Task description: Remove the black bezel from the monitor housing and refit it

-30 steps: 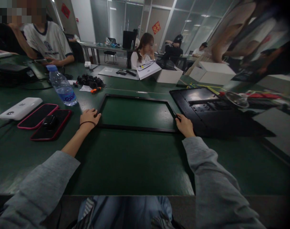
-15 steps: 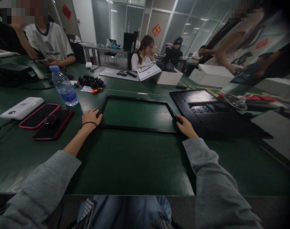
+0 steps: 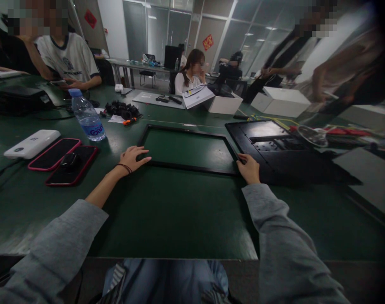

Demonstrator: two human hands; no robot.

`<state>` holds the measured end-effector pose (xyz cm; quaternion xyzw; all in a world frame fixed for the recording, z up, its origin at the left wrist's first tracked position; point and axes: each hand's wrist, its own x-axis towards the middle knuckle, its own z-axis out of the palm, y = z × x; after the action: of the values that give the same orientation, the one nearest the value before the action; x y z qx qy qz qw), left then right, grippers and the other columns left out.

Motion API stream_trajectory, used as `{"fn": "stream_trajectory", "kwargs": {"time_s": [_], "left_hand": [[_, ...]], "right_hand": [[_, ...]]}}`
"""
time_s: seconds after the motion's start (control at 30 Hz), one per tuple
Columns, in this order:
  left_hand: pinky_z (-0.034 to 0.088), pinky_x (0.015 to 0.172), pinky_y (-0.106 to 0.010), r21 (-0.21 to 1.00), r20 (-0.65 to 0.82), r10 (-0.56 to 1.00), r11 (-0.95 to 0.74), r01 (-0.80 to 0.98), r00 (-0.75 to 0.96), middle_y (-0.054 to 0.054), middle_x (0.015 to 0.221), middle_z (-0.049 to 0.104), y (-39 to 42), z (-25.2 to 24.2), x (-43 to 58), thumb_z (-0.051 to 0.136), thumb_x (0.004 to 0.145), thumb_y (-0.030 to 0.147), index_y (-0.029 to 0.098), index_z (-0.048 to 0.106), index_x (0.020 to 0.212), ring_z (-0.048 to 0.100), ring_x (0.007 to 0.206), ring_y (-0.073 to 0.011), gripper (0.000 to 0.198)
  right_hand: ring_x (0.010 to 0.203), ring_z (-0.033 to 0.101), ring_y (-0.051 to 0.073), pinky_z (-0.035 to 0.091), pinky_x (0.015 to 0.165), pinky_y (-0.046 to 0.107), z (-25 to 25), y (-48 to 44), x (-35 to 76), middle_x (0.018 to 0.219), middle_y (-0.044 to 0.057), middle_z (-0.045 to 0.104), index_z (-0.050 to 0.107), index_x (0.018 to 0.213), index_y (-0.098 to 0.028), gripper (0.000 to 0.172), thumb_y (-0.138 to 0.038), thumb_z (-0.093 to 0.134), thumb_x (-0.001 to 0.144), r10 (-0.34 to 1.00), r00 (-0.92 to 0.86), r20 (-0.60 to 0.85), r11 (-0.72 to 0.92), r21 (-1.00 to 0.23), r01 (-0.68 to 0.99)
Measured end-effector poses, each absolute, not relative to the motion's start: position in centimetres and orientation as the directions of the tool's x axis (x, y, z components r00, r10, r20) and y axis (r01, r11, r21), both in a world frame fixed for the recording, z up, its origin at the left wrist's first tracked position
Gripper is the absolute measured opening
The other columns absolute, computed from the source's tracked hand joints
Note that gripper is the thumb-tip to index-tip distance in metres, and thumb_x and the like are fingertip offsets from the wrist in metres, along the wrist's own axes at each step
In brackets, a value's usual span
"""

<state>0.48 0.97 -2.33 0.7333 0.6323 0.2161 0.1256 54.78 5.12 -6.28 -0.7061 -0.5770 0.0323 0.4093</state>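
A thin black rectangular frame [image 3: 192,169], like a screen bezel, lies on the green table in front of me. My left hand [image 3: 131,159] rests over its near left corner, thumb and fingers spread. At the opposite side my right hand [image 3: 249,168] is closed around the right bar, thumb and fingers pinching it. Just beyond my right hand lies a large flat black panel [image 3: 294,162] with a recessed middle section. Its left edge comes close to the frame's right bar.
Left of me are a water bottle [image 3: 90,120], a white device [image 3: 32,143] and two red-edged phones [image 3: 85,171], one bearing a small black case [image 3: 69,160]. Farther back are black cables [image 3: 121,109] and white boxes [image 3: 226,104]. People sit and stand around the table.
My left hand has slid right and its fingers have spread from their grip on the left bar. The frame sits slightly farther right. My right hand keeps its hold.
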Motion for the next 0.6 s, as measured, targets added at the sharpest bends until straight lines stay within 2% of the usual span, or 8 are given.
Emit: {"fn": "stream_trajectory", "kwargs": {"time_s": [0.1,0.2,0.33,0.53,0.6], "left_hand": [[0.026,0.116,-0.069,0.45,0.147,0.972,-0.23,0.863,0.182,-0.005,0.156,0.056,0.6,-2.3,0.8,0.067,0.085,0.063,0.036,0.071,0.13,0.03,0.151,-0.0415,0.052],[0.027,0.114,-0.071,0.441,0.16,0.965,-0.258,0.86,0.207,-0.005,0.151,0.06,0.7,-2.5,0.7,0.074,0.079,0.063,0.037,0.076,0.119,0.03,0.151,-0.0441,0.048],[0.033,0.114,-0.066,0.458,0.191,0.959,-0.276,0.845,0.21,-0.005,0.141,0.067,1.1,-2.8,0.3,0.077,0.078,0.061,0.032,0.079,0.103,0.036,0.148,-0.0407,0.038],[0.034,0.112,-0.063,0.46,0.207,0.955,-0.288,0.84,0.214,-0.006,0.139,0.068,0.8,-2.5,0.8,0.077,0.079,0.059,0.032,0.078,0.107,0.037,0.147,-0.0389,0.039],[0.035,0.111,-0.062,0.454,0.2,0.956,-0.286,0.844,0.216,-0.005,0.138,0.069,0.7,-2.4,0.9,0.076,0.08,0.057,0.032,0.077,0.104,0.041,0.143,-0.0376,0.035]], "right_hand": [[0.114,0.072,0.029,0.05,0.11,0.052,-6.1,5.0,54.8,0.117,0.015,0.077,0.072,0.118,-0.016,0.04,-0.021,0.064,0.079,0.832,0.369,0.414,-0.043,-0.616,0.787],[0.113,0.072,0.03,0.05,0.109,0.052,-5.9,4.9,54.7,0.117,0.015,0.077,0.072,0.117,-0.016,0.04,-0.022,0.064,0.078,0.832,0.37,0.414,-0.04,-0.62,0.784],[0.11,0.073,0.029,0.052,0.106,0.052,-5.7,4.8,54.6,0.112,0.014,0.078,0.073,0.115,-0.016,0.036,-0.025,0.059,0.082,0.827,0.374,0.419,-0.032,-0.63,0.776],[0.11,0.074,0.029,0.052,0.107,0.05,-5.4,4.5,53.9,0.108,0.014,0.079,0.072,0.114,-0.016,0.036,-0.028,0.057,0.084,0.836,0.335,0.435,0.006,-0.617,0.787],[0.11,0.074,0.029,0.052,0.107,0.049,-5.3,4.4,53.6,0.107,0.014,0.079,0.072,0.113,-0.016,0.034,-0.03,0.057,0.084,0.847,0.3,0.44,0.042,-0.617,0.786]]}}
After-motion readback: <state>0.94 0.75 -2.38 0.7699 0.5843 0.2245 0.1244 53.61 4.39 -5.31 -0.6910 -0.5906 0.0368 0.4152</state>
